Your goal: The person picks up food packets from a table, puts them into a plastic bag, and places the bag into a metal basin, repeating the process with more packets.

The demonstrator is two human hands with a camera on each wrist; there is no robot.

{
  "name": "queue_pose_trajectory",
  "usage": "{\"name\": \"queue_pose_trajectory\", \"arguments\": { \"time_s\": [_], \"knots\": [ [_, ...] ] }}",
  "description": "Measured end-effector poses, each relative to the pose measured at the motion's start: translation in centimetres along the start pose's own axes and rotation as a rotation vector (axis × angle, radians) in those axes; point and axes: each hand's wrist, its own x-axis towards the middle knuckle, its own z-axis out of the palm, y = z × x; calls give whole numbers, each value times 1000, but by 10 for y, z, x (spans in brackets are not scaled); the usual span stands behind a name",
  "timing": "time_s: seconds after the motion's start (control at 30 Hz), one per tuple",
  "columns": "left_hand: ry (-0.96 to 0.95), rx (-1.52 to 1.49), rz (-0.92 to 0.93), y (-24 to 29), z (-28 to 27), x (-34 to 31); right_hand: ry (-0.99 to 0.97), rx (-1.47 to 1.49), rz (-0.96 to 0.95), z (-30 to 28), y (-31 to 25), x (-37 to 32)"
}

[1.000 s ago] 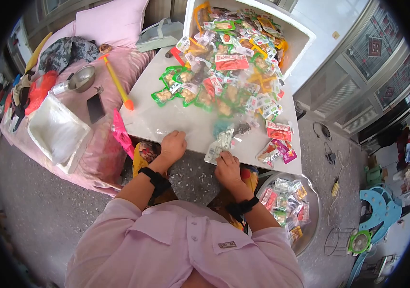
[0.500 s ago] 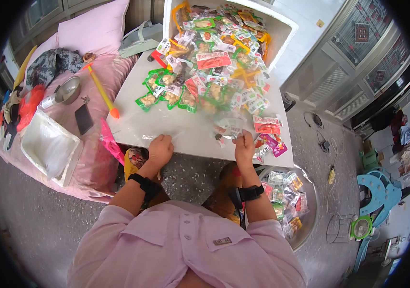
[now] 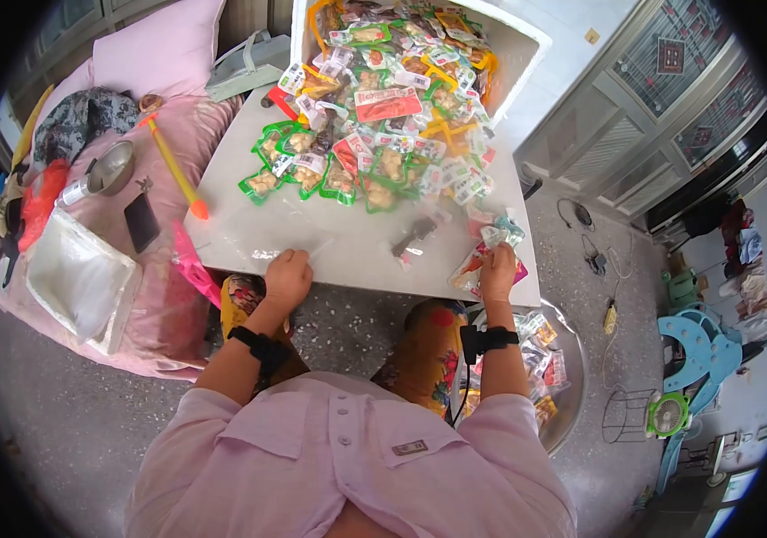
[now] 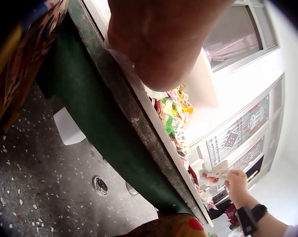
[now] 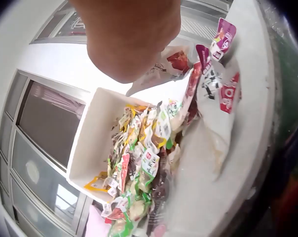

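Possibly the snack packets point(image 3: 476, 266) pinched in the right hand point(image 3: 497, 273), lower right, could be dropped off the worktop point(image 3: 357, 249) edge. Whether the curled left hand point(image 3: 287, 278) grips anything cannot be told

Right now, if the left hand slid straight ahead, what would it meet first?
The clear plastic film already at the left hand lies just ahead; beyond it, probably the green snack packets.

Snack packets point(image 3: 374, 134) spill from the box point(image 3: 527, 45) onto the table point(image 3: 249, 233), with a basin point(image 3: 583, 377) below its right corner.
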Motion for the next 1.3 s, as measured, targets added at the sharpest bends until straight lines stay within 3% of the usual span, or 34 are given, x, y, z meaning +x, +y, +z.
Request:
{"name": "queue_pose_trajectory", "arguments": {
  "time_s": [0.3,0.6,0.7,0.8,0.9,1.1,1.3],
  "knots": [
    [-8,-8,20,-3,2,0,-40,-3,73,3,3,-7],
    [-23,8,18,-5,3,-1,-159,-214,96,-6,-16,9],
    [-14,14,21,-4,3,0,-288,-156,210,2,-25,30],
    [-19,19,13,-6,4,-1,-422,-347,214,13,-32,46],
    [-10,19,15,-8,6,-2,-400,-509,120,35,-25,52],
    [-47,42,-5,-2,1,0,-615,-532,85,50,-26,66],
    [-58,34,-3,-2,1,1,-114,-161,-120,45,-51,61]
  ]
}}
